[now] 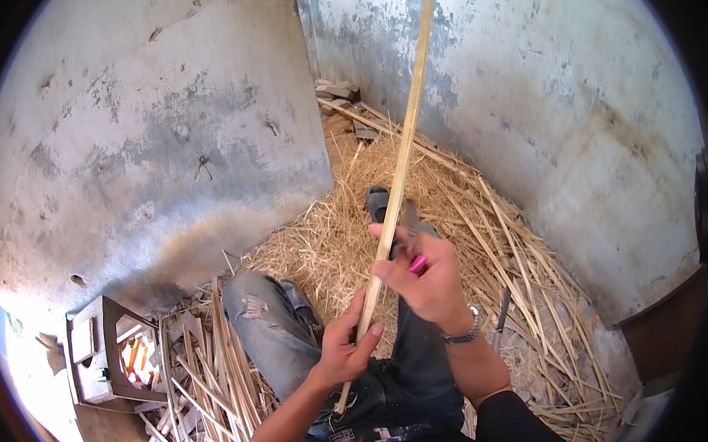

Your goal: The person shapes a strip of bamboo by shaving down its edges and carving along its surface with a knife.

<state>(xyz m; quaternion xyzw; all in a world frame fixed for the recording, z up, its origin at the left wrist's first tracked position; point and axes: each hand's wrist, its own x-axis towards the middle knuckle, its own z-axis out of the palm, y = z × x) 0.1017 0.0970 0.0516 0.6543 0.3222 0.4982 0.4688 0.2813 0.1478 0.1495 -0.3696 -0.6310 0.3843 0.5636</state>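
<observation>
A long, pale bamboo strip (pixel 408 133) slants up from my lap past the upper edge of the view, bowing slightly. My left hand (pixel 347 344) is closed around its lower part, thumb on one side and fingers on the other. Higher up, my right hand (pixel 430 284) is closed on a knife with a pink handle (pixel 418 263), its thumb and forefinger at the strip. The knife's dark blade (pixel 411 213) is blurred and points up beside the strip; whether its edge touches the bamboo I cannot tell. Most of the handle is hidden by my fingers.
Thin shavings (pixel 316 238) cover the floor around my legs. Many split strips lie in piles at the left (pixel 211 382) and along the right wall (pixel 519 270). A wooden frame box (pixel 101 350) stands at left. Worn walls close in ahead; bricks (pixel 338 91) sit in the corner.
</observation>
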